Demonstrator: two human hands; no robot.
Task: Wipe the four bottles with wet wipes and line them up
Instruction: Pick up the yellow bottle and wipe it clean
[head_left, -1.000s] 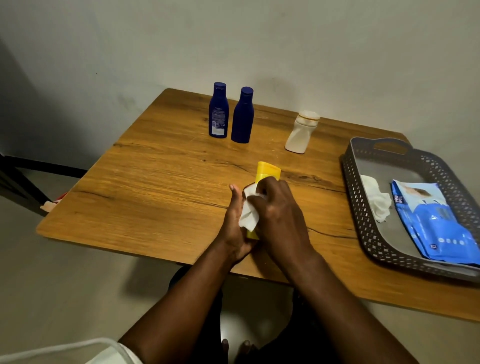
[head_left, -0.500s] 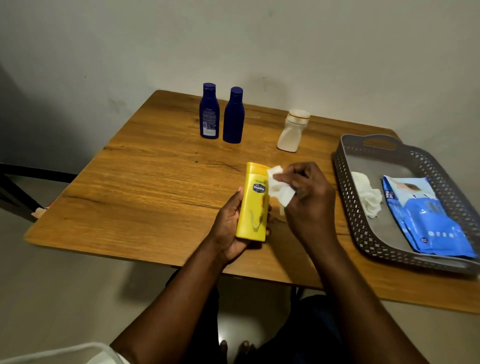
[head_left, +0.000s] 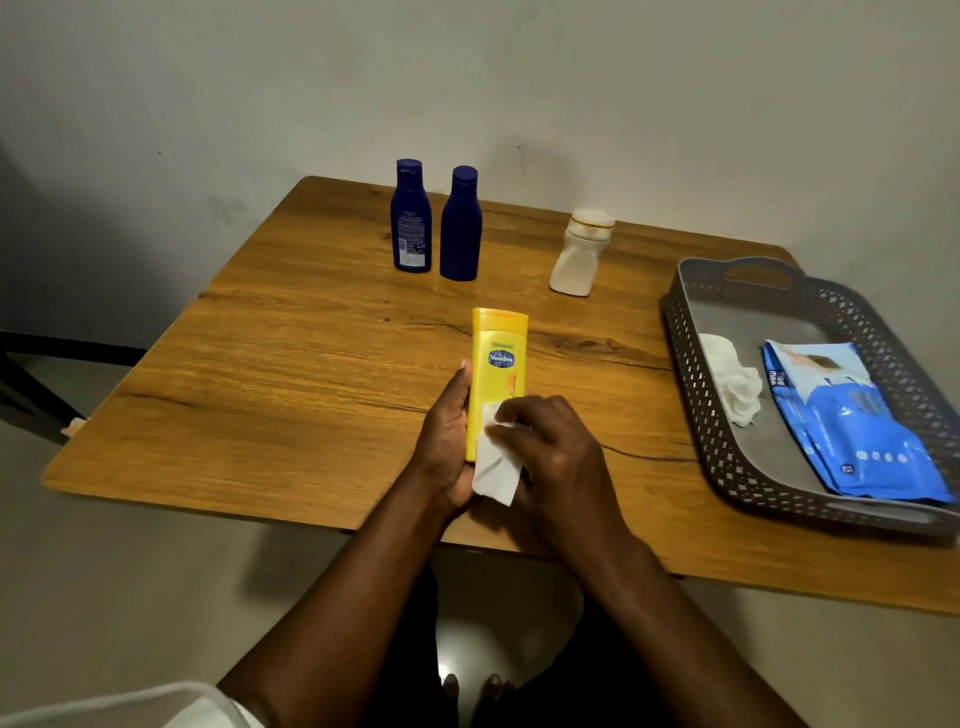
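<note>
Yellow bottle (head_left: 496, 364) tilted above table, white wet wipe (head_left: 493, 462) on its lower part. Two dark blue bottles (head_left: 411, 218) (head_left: 460, 226) upright side by side at back; white bottle (head_left: 579, 254) right of them, apart.

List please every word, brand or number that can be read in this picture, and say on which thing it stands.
"Vaseline": blue oval logo on the flat yellow plastic bottle, held in the left hand.
"mee mee": seemingly, on the blue wet-wipe pack in the grey perforated plastic basket; its other print is too small.
Left dark blue plastic bottle: white back label, too small to read.
Right dark blue bottle and white squat bottle: no text visible.
</note>
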